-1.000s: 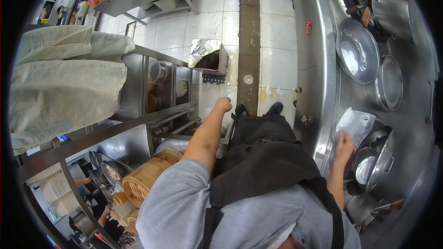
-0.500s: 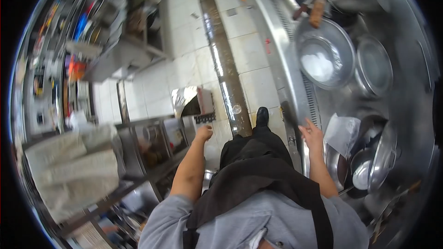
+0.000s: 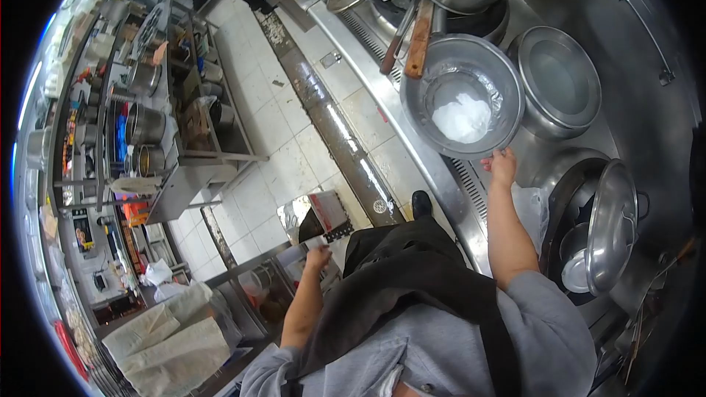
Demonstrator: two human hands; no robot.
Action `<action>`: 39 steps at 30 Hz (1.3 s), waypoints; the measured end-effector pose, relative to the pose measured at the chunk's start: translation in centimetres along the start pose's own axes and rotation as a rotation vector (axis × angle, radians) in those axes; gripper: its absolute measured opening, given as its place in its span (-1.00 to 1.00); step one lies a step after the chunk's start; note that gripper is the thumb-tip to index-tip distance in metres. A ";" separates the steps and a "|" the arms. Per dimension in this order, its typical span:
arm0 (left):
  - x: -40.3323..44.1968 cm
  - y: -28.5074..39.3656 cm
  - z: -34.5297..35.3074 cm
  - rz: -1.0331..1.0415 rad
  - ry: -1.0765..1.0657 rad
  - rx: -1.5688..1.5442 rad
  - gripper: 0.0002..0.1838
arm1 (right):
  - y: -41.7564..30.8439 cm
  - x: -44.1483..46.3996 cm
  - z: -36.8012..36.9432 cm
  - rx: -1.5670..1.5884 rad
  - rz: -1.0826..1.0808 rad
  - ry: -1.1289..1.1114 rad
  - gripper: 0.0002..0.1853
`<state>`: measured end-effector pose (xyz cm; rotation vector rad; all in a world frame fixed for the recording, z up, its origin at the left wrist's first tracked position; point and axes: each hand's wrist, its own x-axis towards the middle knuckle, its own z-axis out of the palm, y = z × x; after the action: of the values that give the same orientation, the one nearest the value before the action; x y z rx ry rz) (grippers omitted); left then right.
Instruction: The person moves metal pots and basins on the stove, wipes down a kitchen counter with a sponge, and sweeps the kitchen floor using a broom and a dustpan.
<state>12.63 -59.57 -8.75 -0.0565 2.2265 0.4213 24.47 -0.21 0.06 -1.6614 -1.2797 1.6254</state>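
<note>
Basin: located at the steel counter, circular in plan, mouth facing upward. Right hand: fingers closed on its near rim. Left hand: fingers curled; cannot tell whether holding anything.

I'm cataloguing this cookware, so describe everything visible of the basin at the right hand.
The wide, round basin is silvery grey and looks metal, with walls sloping to a flatter bottom. It is open side up above the metal worktop, beside another round vessel; what holds it up is hidden. The right hand meets its near rim, and a wooden handle overlaps its far-left edge, contact unclear. A white patch inside may be glare.
</note>
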 end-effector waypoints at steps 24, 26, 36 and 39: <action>8.7 47.1 -4.6 0.676 -0.212 -0.401 -0.34 | -1.0 -8.0 -5.4 -0.167 -0.112 0.154 -0.48; 6.8 51.0 -3.4 0.550 -0.094 -0.345 -0.44 | -2.9 -7.3 -5.1 -0.172 -0.146 0.153 -0.48; 2.5 47.1 5.3 0.278 -0.313 -0.941 -0.61 | -15.9 7.6 -11.0 -0.274 -0.323 0.746 -0.46; 0.2 47.5 3.4 0.207 -0.406 -0.906 -0.58 | -15.5 13.4 -12.7 -0.394 -0.185 0.905 -0.46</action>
<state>6.36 -13.71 2.47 -0.1982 1.4996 1.3909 30.19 21.50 8.84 -2.0548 -1.2195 0.3820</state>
